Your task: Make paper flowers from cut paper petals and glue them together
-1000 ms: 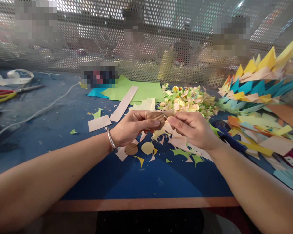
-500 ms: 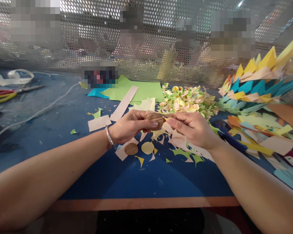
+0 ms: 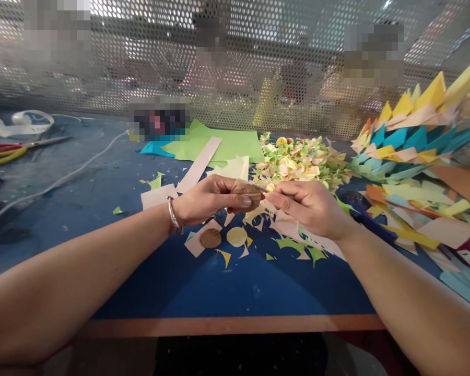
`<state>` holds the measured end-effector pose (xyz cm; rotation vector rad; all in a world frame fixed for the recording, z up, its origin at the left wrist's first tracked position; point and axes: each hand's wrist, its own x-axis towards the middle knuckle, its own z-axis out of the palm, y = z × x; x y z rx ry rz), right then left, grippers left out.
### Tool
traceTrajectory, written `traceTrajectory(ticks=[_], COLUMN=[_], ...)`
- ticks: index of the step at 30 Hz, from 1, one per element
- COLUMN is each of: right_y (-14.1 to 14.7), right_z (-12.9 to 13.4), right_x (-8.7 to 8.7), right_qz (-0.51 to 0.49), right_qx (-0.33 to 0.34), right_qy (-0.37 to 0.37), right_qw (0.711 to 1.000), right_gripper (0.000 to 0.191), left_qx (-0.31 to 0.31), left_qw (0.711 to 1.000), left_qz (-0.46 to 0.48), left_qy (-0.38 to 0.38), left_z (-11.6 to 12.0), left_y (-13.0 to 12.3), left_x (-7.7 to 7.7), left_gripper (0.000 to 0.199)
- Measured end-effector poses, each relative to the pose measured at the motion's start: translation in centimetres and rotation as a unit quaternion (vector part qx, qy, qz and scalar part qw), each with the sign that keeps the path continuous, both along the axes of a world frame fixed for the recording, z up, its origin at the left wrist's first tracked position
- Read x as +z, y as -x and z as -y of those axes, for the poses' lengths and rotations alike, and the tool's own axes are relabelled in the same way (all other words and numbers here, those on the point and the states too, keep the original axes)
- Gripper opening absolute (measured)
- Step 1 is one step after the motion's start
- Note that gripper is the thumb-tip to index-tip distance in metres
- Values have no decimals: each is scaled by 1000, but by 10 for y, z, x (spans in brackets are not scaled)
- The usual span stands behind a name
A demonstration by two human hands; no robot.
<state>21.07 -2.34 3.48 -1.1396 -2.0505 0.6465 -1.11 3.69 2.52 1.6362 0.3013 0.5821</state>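
My left hand [image 3: 215,197], with a silver bracelet at its wrist, is closed on a brown wood-grain disc [image 3: 254,199], thumb across the front. Pale paper shows along the disc's top edge. Right beside it, my right hand [image 3: 307,206] pinches a slim pencil-like thing [image 3: 265,194], its tip at the disc's right edge; most of it is hidden by fingers. Below the hands on the blue table lie another brown disc [image 3: 210,238] on a pale strip, a cream paper circle [image 3: 237,236] and green offcuts [image 3: 292,244].
A heap of small paper pieces [image 3: 301,164] is behind my right hand. Green sheets [image 3: 235,143] lie farther back by a perforated metal screen [image 3: 235,78]. Scissors [image 3: 27,147] and a white cable [image 3: 62,180] are on the left; folded-paper spikes [image 3: 419,138] stand at right.
The right hand has shifted very slightly, and the slim thing sits at a different angle against the disc's edge. The left hand keeps its hold on the disc.
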Motion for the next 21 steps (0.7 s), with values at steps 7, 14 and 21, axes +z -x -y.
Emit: traceTrajectory(ticks=[7,14,21], right_y=[0,0,1], right_z=[1,1,2], right_x=[-1,-1,1], right_qz=[4,2,0], right_qx=[-1,-5,3], right_qy=[3,16,13], right_qw=[1000,1000,1000], right_gripper=[46,45,44], left_qx=[9,34,43], left_qw=[1000,998,998], left_qz=[-3,-15,-23], left_qy=[11,47,28], left_z=[3,3,2], left_y=[-1,0,1], left_x=[-2,-1,-2], left_gripper=[36,21,18])
